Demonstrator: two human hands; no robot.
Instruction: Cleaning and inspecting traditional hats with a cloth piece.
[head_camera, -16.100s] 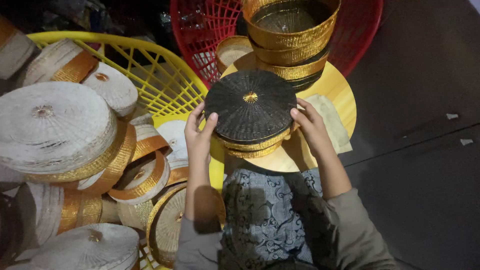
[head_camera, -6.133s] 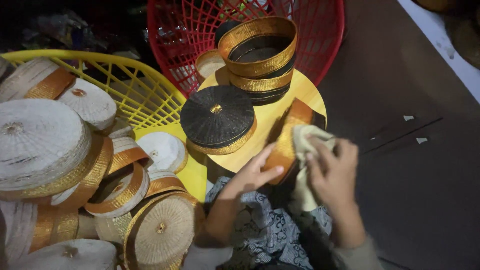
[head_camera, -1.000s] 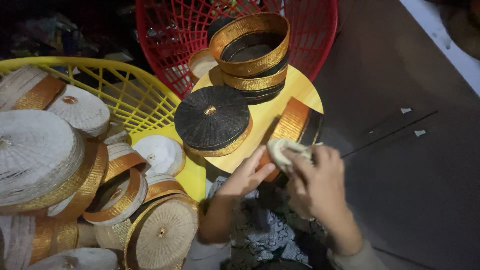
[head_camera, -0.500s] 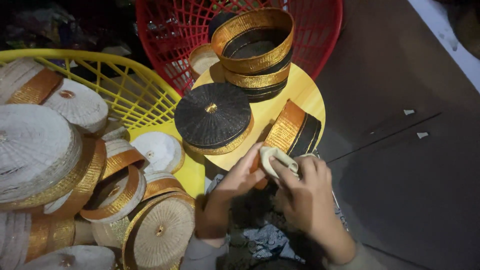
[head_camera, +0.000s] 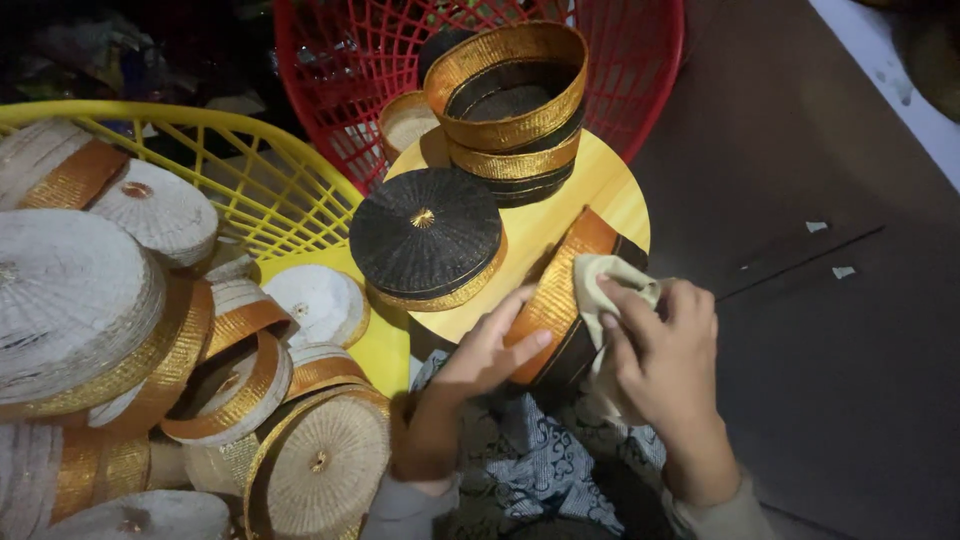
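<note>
left hand (head_camera: 490, 350) laid flat against the gold band of a round woven box (head_camera: 562, 295) tipped on its side at the near edge of the yellow round table (head_camera: 615, 195) — steadying, fingers not closed around it. right hand (head_camera: 665, 350) clenched on a pale cloth (head_camera: 605, 285), pressed to the box's upper rim. just behind on the table, a black domed lid (head_camera: 425, 235) and a stack of gold-banded black boxes (head_camera: 510, 105). beyond, a red basket (head_camera: 640, 70); to the left, a yellow basket (head_camera: 235, 170) heaped with pale woven lids (head_camera: 75, 300).
</note>
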